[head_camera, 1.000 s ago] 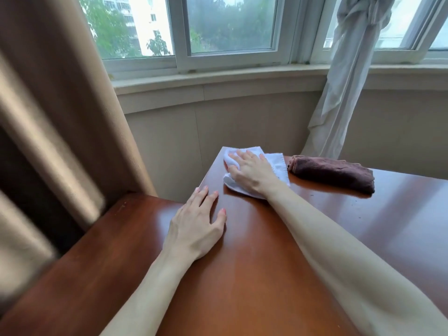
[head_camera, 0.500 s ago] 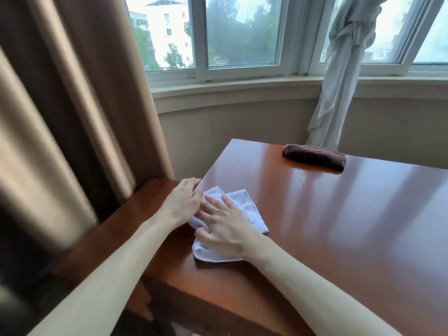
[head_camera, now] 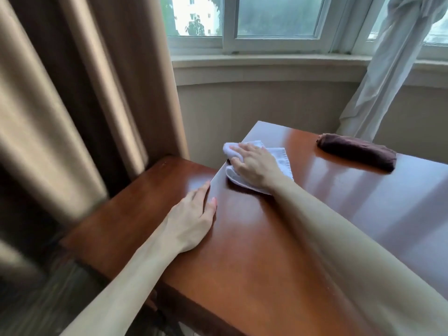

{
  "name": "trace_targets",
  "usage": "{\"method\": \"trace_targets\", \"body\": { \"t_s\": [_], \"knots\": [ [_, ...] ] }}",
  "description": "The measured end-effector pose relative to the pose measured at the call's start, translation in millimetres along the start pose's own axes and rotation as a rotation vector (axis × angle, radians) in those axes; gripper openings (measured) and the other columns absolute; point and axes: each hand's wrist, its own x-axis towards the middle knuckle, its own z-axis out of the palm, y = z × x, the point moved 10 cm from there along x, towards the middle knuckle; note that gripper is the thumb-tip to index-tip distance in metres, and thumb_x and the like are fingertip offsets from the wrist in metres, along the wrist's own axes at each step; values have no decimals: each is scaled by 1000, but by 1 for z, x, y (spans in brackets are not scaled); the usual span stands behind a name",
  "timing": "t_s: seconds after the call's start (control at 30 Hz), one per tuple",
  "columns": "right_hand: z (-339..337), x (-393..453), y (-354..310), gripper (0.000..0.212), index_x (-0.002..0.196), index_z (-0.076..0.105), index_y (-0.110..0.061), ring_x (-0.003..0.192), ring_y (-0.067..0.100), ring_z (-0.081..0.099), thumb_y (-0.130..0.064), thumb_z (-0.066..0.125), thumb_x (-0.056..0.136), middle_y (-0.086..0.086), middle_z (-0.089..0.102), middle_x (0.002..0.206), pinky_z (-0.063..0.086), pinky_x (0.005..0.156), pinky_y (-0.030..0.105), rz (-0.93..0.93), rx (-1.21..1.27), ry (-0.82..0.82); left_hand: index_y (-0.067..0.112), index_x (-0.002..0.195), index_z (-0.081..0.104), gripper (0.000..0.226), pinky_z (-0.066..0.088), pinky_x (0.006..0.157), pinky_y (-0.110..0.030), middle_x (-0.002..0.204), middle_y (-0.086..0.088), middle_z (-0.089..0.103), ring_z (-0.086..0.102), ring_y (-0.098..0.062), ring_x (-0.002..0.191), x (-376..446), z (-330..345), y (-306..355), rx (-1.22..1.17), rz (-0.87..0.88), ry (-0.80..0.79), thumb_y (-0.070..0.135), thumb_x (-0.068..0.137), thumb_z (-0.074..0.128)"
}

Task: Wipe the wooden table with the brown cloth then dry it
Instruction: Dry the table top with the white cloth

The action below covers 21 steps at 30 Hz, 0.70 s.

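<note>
- Your hands: two – left hand (head_camera: 194, 219), right hand (head_camera: 254, 166).
- Cloths: two – one white cloth (head_camera: 278, 161), one brown cloth (head_camera: 356, 151).
- Wooden table (head_camera: 339, 214): one.
- Curtains: two – tan curtain (head_camera: 84, 93), white curtain (head_camera: 392, 57).

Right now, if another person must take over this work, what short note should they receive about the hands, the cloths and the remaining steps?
Right hand: presses the white cloth flat at the wooden table's far left corner.
Left hand: rests flat at the left edge, holds nothing.
Brown cloth: lies folded at the far edge, untouched.
Done: the brown-cloth wipe appears finished.
Left: dry the rest of the top; how much is dry cannot be told.
</note>
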Motion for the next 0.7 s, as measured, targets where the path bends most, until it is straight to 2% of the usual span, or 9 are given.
{"method": "trace_targets", "body": {
  "t_s": [0.13,0.2,0.3,0.37,0.43,0.5,0.6,0.7],
  "knots": [
    [11,54,23,45,125,60,-29,133,23,44,-39,27,96,1,55,131,26,116,54,86,-1,-26,34,159,22,57,31,115,-35,158,6,36,41,-21,142,-1,1,-3,23,-20,17,51,105,30],
    [11,57,24,42,121,61,-26,132,25,44,-39,28,97,3,55,129,27,114,55,90,-9,-9,33,159,23,57,29,115,-33,159,7,35,40,-20,142,-3,2,-1,25,-16,19,49,105,30],
    [13,36,6,47,134,56,-25,139,25,37,-38,28,98,4,49,145,24,117,57,21,-36,2,30,159,26,56,26,116,-31,160,6,34,37,-18,144,-2,3,-3,-3,-11,10,48,105,31],
    [15,11,-18,49,144,49,-26,144,23,31,-35,30,100,4,41,156,20,119,56,-35,-30,5,26,158,30,54,23,117,-26,160,4,36,33,-15,146,3,-2,-8,-146,-33,17,42,107,35],
    [18,-20,-45,51,151,43,-26,149,24,25,-36,32,102,4,34,161,17,120,57,-86,-24,-1,24,156,36,49,26,108,-15,159,1,39,38,-11,142,4,-13,-18,-367,-98,38,35,108,38],
    [22,-54,-74,53,154,38,-26,152,25,21,-37,33,103,4,30,164,15,121,57,-134,-33,-11,22,153,40,46,33,101,-10,156,-1,42,46,-10,133,-2,-29,-28,-438,-127,82,31,107,40],
    [21,-105,-115,56,158,31,-27,154,25,16,-39,33,103,3,24,166,10,123,55,-186,-45,-22,22,148,48,43,27,118,-28,153,-2,47,42,-15,141,-24,-55,-42,-345,-109,166,30,107,41],
    [20,-158,-160,59,160,27,-27,154,25,14,-40,32,102,2,25,165,8,124,55,-262,-50,-20,21,142,54,39,31,117,-32,146,-3,52,46,-16,137,-50,-67,-45,-275,-67,184,29,106,41]
  ]
}}
